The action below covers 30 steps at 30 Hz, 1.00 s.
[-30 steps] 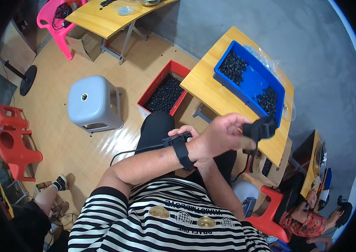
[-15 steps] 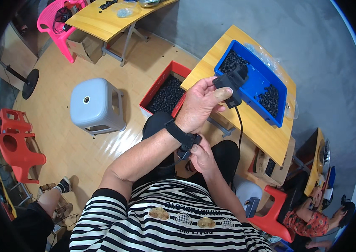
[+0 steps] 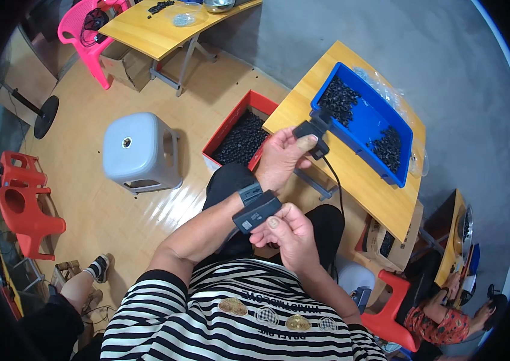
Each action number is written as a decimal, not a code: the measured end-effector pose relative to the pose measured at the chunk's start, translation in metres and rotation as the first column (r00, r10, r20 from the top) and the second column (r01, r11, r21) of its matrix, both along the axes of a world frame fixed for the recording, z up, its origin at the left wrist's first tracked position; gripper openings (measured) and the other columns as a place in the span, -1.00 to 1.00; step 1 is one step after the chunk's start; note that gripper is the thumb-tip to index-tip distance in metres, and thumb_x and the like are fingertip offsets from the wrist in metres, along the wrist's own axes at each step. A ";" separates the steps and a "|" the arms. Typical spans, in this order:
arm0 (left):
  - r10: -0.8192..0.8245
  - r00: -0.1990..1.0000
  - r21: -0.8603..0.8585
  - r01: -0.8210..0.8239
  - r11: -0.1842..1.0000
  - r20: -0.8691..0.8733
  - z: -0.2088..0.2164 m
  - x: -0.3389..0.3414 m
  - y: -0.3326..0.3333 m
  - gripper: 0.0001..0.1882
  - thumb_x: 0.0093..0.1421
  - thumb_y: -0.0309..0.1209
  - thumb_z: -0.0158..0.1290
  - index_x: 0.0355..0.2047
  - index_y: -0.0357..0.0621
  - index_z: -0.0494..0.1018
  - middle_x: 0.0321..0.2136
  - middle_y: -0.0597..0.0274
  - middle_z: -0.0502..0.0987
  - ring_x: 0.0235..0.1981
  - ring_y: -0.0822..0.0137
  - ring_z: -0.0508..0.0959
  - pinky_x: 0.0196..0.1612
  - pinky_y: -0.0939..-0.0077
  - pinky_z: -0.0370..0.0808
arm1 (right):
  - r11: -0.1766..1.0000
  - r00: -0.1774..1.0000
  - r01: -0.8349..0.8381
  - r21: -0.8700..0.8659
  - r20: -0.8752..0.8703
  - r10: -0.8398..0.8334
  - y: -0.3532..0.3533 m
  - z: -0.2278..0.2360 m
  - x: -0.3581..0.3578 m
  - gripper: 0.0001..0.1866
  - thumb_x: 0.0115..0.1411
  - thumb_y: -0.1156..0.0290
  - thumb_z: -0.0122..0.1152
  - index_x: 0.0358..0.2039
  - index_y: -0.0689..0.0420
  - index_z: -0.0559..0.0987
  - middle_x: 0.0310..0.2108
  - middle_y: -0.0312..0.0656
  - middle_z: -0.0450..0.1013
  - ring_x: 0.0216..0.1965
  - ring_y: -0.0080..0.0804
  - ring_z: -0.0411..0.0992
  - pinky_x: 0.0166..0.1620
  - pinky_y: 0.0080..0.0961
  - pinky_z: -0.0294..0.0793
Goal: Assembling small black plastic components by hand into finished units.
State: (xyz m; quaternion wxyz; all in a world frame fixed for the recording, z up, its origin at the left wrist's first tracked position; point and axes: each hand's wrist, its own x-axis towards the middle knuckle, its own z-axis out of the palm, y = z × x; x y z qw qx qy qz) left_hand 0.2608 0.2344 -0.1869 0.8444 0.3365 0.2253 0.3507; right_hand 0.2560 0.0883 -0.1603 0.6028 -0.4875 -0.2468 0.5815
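My left hand reaches out over my lap and is closed on a small black boxy device with a strap and a thin cable hanging from it. A dark band wraps my left wrist, and a flat black rectangular box lies against the forearm beside it. With thumb and fingers, my right hand pinches the near end of that box. Whether the box is fastened to the band cannot be made out.
A blue tray of small black parts sits on a yellow table at the right. Below its left end stands a red box of black parts. A grey stool and red chair are left; another person sits lower right.
The black box at my left wrist has turned so its broad face shows. My left hand with the device has drawn slightly left and nearer; the right hand has shifted slightly nearer.
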 end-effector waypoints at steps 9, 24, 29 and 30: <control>-0.257 0.965 -0.245 0.235 0.941 -0.061 -0.026 -0.023 -0.016 -0.67 0.12 -0.26 0.14 -0.20 -0.19 0.37 -0.43 0.36 0.48 -0.46 0.61 0.46 -0.50 0.80 0.48 | 0.990 0.804 -0.138 -0.028 0.580 0.129 -0.026 -0.028 0.023 -0.96 0.15 0.59 0.06 -0.37 0.28 0.43 -0.41 -0.15 0.49 -0.43 -0.54 0.46 -0.29 -0.65 0.47; -0.257 0.966 0.369 0.244 0.897 -0.015 0.059 -0.001 0.009 -0.55 -0.03 -0.44 0.25 -0.15 -0.30 0.34 -0.47 0.36 0.50 -0.54 0.69 0.38 -0.45 0.79 0.33 | 0.953 0.812 -0.281 -0.114 0.501 0.299 -0.018 -0.043 0.005 -0.75 -0.03 0.35 0.38 -0.46 0.21 0.51 -0.45 -0.21 0.50 -0.51 -0.64 0.41 -0.45 -0.66 0.38; -0.282 0.959 0.371 0.253 0.893 0.023 0.059 -0.002 0.002 -0.54 -0.04 -0.45 0.26 -0.15 -0.29 0.34 -0.44 0.34 0.51 -0.53 0.70 0.39 -0.41 0.78 0.35 | 0.938 0.742 -0.342 -0.064 0.594 0.311 -0.003 -0.045 -0.008 -0.62 0.00 0.49 0.32 -0.13 0.20 0.50 -0.16 -0.18 0.45 -0.40 -0.65 0.40 -0.35 -0.68 0.43; -0.272 0.962 0.371 0.240 0.897 0.035 0.057 -0.002 0.001 -0.54 -0.03 -0.45 0.26 -0.15 -0.30 0.34 -0.44 0.34 0.51 -0.53 0.71 0.39 -0.41 0.79 0.35 | 0.937 0.741 -0.343 -0.065 0.594 0.312 -0.004 -0.044 -0.006 -0.62 0.00 0.49 0.32 -0.13 0.20 0.50 -0.16 -0.18 0.45 -0.40 -0.65 0.40 -0.35 -0.68 0.43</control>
